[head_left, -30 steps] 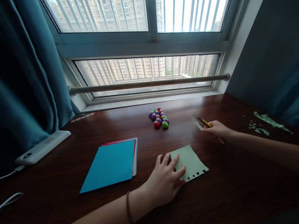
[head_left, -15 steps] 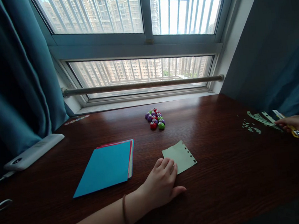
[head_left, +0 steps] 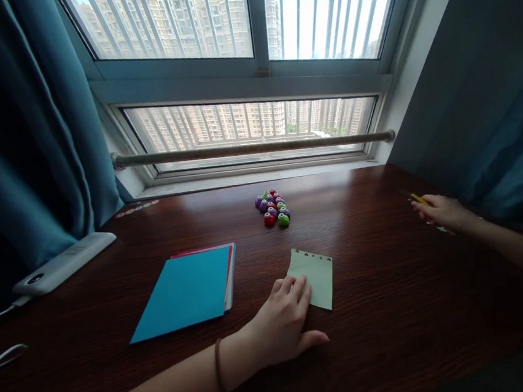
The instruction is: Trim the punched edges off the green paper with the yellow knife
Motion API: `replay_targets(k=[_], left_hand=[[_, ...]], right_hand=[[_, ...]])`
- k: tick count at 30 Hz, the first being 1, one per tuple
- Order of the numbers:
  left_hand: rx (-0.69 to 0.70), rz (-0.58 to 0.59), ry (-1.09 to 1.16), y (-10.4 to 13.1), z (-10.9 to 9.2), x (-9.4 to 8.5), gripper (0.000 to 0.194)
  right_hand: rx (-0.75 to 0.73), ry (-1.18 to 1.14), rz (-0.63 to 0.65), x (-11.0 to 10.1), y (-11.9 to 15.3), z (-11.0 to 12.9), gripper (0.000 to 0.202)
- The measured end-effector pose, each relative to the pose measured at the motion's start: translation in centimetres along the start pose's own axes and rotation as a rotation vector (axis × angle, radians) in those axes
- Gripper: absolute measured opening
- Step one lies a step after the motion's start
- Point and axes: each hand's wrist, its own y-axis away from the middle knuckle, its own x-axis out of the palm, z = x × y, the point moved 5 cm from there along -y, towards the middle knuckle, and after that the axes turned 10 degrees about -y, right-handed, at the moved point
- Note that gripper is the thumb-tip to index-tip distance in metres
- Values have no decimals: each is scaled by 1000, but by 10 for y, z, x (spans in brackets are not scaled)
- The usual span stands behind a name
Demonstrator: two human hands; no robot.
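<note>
Left hand (head_left: pixel 283 323) on green paper (head_left: pixel 315 274)

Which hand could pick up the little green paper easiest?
Probably the left hand: its fingers already rest on the pale green paper. The right hand is far off by the desk's right side, gripping a yellow tool.

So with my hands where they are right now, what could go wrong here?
The left hand pins only one corner of the green paper, so it could pivot or crease. The right hand holds a yellow tool near the desk's right side; its tip might scratch the wood.
</note>
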Motion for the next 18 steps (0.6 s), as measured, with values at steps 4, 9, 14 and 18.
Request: replay_targets(k=[4,9,14,18], left_hand=[[-30,20,28,3,-1,3,78],[-68,53,42,6,-2,8,78],[-95,52,57,7,-1,8,75],[-97,54,69,8,-1,8,74]], right_hand=[[-368,100,347,79,46,126,27],[-612,255,532,149,76,204,26],[-731,370,612,195,66,220,27],[-791,418,674,209,66,225,24]])
